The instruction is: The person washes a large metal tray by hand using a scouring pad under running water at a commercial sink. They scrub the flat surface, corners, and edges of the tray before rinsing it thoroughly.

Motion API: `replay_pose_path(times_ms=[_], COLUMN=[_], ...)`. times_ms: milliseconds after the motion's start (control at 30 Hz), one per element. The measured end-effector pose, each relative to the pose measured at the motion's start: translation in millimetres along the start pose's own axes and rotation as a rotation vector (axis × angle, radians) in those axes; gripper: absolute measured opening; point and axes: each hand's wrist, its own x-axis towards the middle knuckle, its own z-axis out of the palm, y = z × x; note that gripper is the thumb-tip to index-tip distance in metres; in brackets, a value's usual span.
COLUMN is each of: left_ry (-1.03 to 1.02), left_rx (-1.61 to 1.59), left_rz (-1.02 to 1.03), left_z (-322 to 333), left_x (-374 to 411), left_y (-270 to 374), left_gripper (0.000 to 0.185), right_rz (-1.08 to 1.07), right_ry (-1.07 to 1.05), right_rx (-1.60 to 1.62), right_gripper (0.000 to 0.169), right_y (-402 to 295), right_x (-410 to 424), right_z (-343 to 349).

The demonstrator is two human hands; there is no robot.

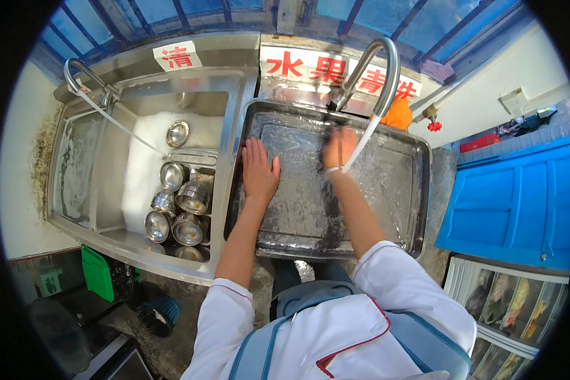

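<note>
A large rectangular metal tray (pixel 380 204) lies before me under a curved steel faucet (pixel 388 71), its surface wet. Water (pixel 362 145) runs from the spout past my right wrist into it. My left hand (pixel 259 171) rests along the tray's left side, palm down, thumb apart from the fingers. Over the tray's far middle, my right hand (pixel 342 148) is blurred. A dark smear shows beside its fingers, and whether it holds anything cannot be made out.
Left is a steel sink (pixel 109 180) with foam (pixel 142 161), several metal bowls (pixel 193 197) and a running faucet (pixel 83 78). An orange cloth (pixel 399 114) lies behind the tray. Right are a red-handled valve (pixel 434 126), blue cabinet doors (pixel 503 204) and a glass-topped case (pixel 508 304). A blue basket (pixel 159 316) stands on the floor.
</note>
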Motion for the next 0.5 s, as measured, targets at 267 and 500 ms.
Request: replay_pose_path(times_ms=[267,500], left_ry=[0.047,0.356], left_rx=[-0.101,-0.343], left_rz=[0.024,0.040], left_z=[-5,-21], left_x=[-17,-6], left_y=[-12,3], left_gripper=[0.025,0.034], right_rz=[-0.638,-0.462], right_ry=[-0.419,-0.349], right_rx=[0.344,0.334], right_gripper=[0.022,0.026], right_y=[-136,-129], right_x=[-9,-7], right_z=[16,13])
